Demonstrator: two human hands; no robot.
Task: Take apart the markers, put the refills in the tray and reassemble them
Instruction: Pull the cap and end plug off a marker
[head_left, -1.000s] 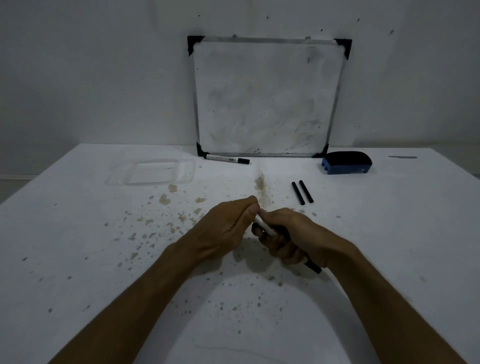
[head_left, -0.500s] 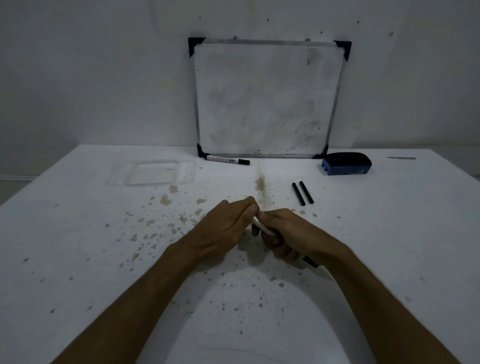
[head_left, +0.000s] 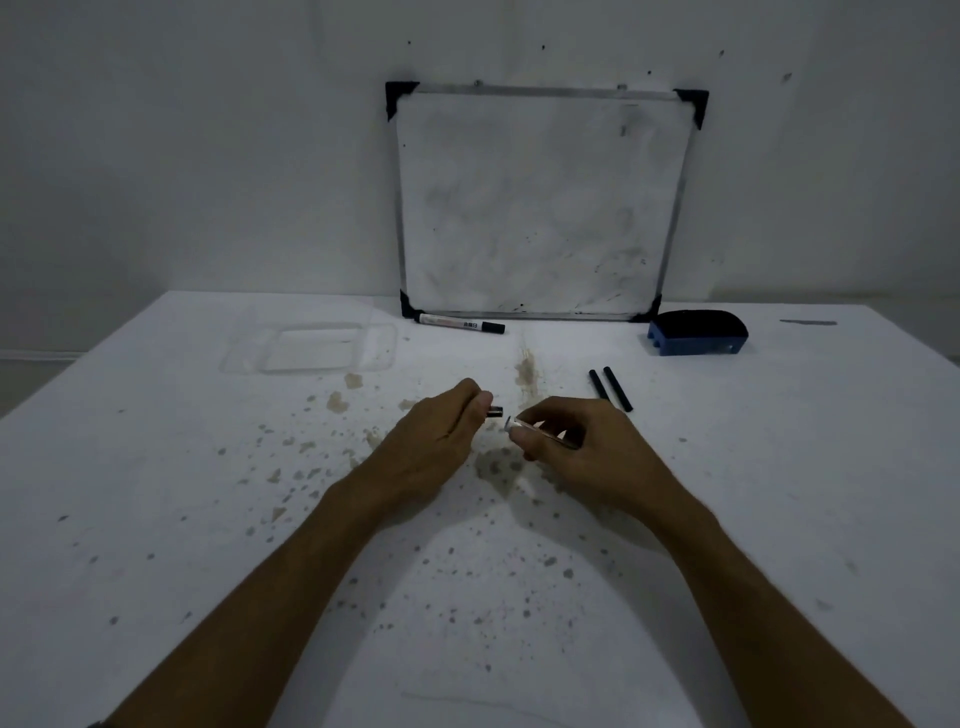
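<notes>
My left hand (head_left: 439, 434) pinches a small black end piece (head_left: 495, 412) of a marker. My right hand (head_left: 587, 447) grips the white marker barrel (head_left: 537, 430), whose open end points left toward that piece with a small gap between them. Two black refills (head_left: 611, 389) lie side by side on the table beyond my right hand. A whole white marker with a black cap (head_left: 460, 323) lies at the foot of the whiteboard. A clear plastic tray (head_left: 311, 349) sits at the back left with nothing visible in it.
A small whiteboard (head_left: 543, 202) leans against the wall at the back. A blue and black eraser (head_left: 697, 332) rests to its right. Brown stains spot the white table (head_left: 156, 519) around my hands.
My hands were pressed together on the marker; now they have drawn apart, the left holding the black end piece and the right holding the barrel.
</notes>
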